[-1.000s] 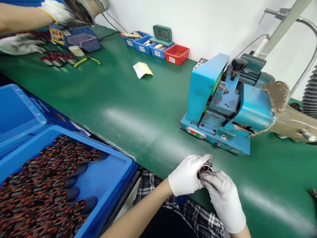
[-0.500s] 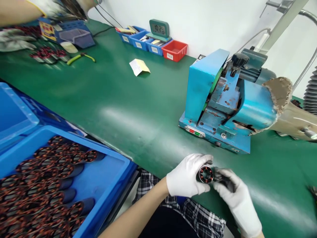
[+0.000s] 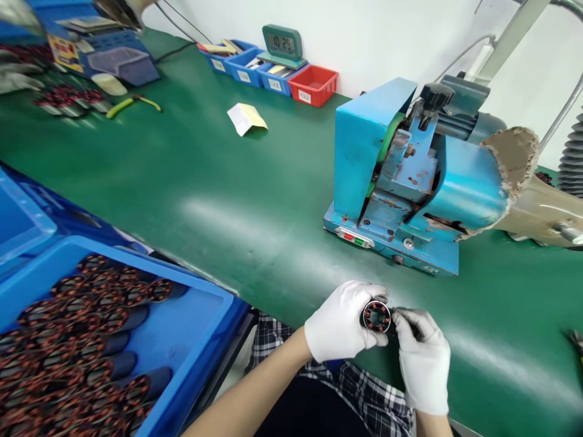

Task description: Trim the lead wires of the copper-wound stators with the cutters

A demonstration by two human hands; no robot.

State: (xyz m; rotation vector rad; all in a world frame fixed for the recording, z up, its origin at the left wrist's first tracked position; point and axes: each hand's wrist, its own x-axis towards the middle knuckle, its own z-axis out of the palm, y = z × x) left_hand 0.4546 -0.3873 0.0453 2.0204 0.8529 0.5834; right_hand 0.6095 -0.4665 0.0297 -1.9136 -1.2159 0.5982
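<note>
Bright, even overhead light; soft glare streaks on the green table (image 3: 255,200). Far left corner blurred, edges bend slightly, centre sharp, shadows faint and short

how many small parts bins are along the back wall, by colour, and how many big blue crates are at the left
small blue bins: 3
small red bin: 1
big blue crates, one full of wound cores, one behind it: 2
total: 6

A green clock sits on the small bins. The left hand holds a wound core, and the right hand touches it.
</note>
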